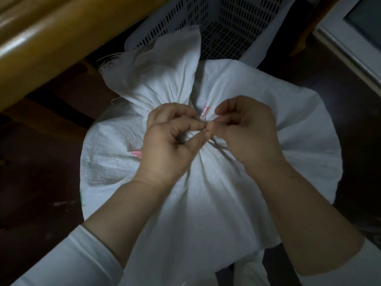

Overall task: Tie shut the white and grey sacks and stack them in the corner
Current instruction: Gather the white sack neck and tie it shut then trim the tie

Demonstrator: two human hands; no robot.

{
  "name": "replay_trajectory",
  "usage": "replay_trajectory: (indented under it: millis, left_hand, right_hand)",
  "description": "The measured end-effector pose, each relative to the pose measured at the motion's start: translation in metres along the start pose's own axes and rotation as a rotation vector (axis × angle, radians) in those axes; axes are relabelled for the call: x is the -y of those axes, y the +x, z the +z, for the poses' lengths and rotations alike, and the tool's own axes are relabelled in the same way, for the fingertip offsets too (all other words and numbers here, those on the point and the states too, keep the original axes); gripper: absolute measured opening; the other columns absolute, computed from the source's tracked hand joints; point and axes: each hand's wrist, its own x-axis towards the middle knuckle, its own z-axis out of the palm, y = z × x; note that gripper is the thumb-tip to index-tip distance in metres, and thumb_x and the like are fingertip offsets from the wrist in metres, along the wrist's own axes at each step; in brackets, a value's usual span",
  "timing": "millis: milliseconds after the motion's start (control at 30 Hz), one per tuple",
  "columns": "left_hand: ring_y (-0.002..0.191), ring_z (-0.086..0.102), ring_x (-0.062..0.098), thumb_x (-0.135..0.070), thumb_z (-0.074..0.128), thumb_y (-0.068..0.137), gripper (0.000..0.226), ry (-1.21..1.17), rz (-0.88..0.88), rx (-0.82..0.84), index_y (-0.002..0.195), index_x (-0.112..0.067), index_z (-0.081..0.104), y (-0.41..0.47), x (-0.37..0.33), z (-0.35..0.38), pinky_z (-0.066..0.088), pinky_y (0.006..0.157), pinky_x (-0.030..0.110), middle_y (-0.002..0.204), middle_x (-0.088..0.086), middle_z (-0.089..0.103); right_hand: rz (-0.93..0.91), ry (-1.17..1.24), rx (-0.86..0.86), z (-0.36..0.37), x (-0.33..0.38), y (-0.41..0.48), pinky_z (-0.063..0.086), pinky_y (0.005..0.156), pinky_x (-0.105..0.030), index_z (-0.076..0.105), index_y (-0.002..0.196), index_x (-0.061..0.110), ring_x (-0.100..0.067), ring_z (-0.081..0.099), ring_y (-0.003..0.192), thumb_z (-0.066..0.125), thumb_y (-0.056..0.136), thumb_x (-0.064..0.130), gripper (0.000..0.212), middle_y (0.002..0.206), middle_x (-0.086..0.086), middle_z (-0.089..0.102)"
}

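A full white woven sack point(299, 129) with red print stands on the dark floor in the middle of the view. Its mouth is gathered into a neck, and the loose top point(165, 65) fans up and away to the left. My left hand point(167, 147) and my right hand point(247, 131) meet at the neck, fingertips together. Both pinch a thin string point(216, 144) that runs round the gathered neck. No grey sack shows.
A pale perforated plastic basket point(226, 23) stands right behind the sack. A yellow-brown wooden furniture edge point(51, 44) runs across the upper left. A white-framed door or panel point(350, 38) is at the upper right. Dark floor point(41, 172) lies on either side.
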Motion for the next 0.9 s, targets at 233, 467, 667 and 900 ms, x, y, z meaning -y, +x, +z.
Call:
replay_trajectory:
  millis: [233,467,667,900]
  left_hand:
    - [0.11,0.048,0.012,-0.038,0.065,0.062,0.018,0.291,-0.004,0.009,0.063,-0.021,0.064,0.008,-0.02,-0.016,0.025,0.092,0.025,0.091,-0.016,0.059]
    - [0.11,0.041,0.009,-0.036,0.064,0.071,0.014,0.109,-0.117,-0.062,0.079,-0.025,0.065,-0.031,-0.007,-0.014,0.039,0.093,0.019,0.106,-0.01,0.051]
    - [0.116,0.043,0.01,-0.034,0.065,0.07,0.009,-0.045,-0.102,-0.11,0.077,-0.03,0.063,-0.035,-0.004,-0.005,0.053,0.076,0.024,0.11,-0.006,0.051]
    - [0.115,0.048,0.008,-0.029,0.068,0.073,0.014,-0.147,-0.076,-0.075,0.087,-0.032,0.067,-0.042,-0.011,-0.011,0.042,0.081,0.004,0.118,-0.002,0.051]
  right_hand:
    - [-0.128,-0.167,-0.05,0.006,0.02,0.004,0.047,0.061,-0.034,0.036,0.054,0.028,-0.011,0.046,0.058,0.059,0.072,-0.009,0.047,0.055,0.009,0.044]
    - [-0.063,-0.258,0.283,-0.002,0.027,-0.002,0.045,0.066,-0.024,0.063,0.081,0.023,-0.006,0.054,0.067,0.063,0.076,-0.004,0.028,0.066,0.012,0.055]
    - [-0.246,-0.946,0.7,-0.003,0.065,0.004,0.051,0.069,-0.032,0.07,0.092,0.005,-0.02,0.063,0.075,0.057,0.085,0.011,0.016,0.08,-0.01,0.069]
    - [-0.109,-1.223,0.951,0.011,0.092,0.003,0.046,0.051,-0.02,0.041,0.054,0.013,-0.008,0.049,0.033,0.049,0.089,0.01,0.037,0.041,0.002,0.049]
